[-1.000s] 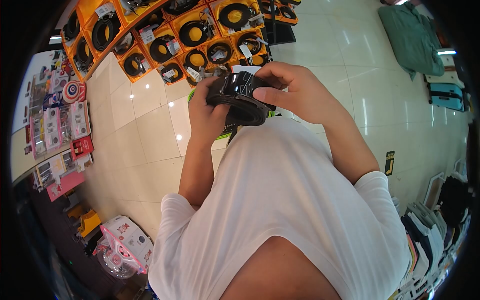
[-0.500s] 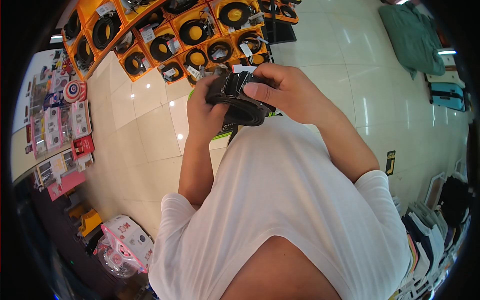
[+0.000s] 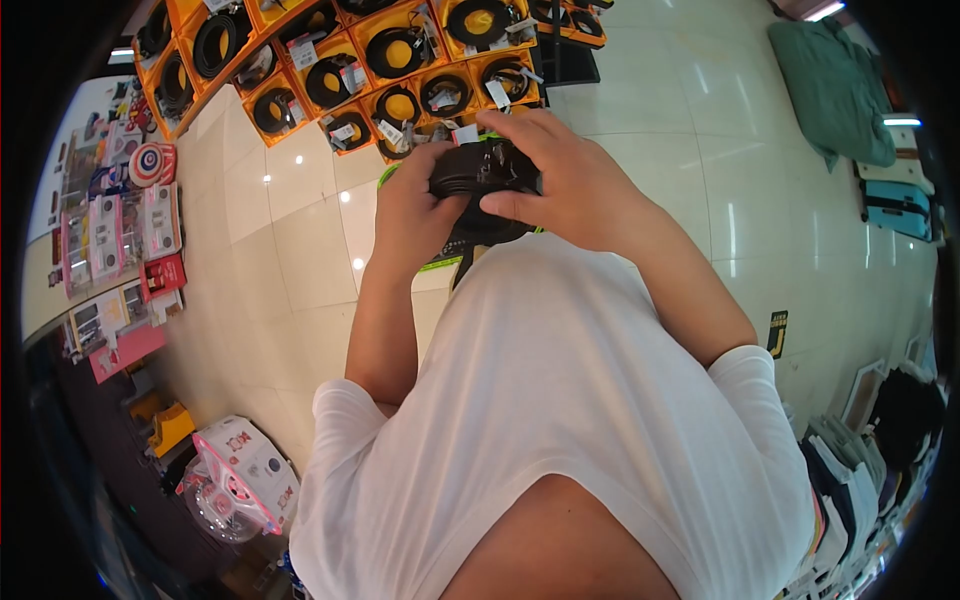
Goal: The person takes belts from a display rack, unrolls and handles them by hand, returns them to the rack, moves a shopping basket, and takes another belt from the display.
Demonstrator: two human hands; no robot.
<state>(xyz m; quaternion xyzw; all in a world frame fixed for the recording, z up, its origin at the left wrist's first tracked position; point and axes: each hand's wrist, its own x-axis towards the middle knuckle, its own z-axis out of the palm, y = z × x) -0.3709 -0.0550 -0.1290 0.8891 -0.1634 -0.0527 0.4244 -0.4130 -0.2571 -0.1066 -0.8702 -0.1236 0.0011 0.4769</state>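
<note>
**Rolled black belt held in both hands**

Black belt sat coiled in front of the white shirt, between the person's hands. Left hand gripped its left side, thumb on the near face. Right hand grasped the right side, thumb near, fingers over the far edge. Glossy part on top, probably the buckle; detail too dark to tell. Orange bins with more coils lay beyond. Step, as judged: two-handed handling of the roll. Next move likely called for steady pressure from both sides, lest the loops slacken.
</note>
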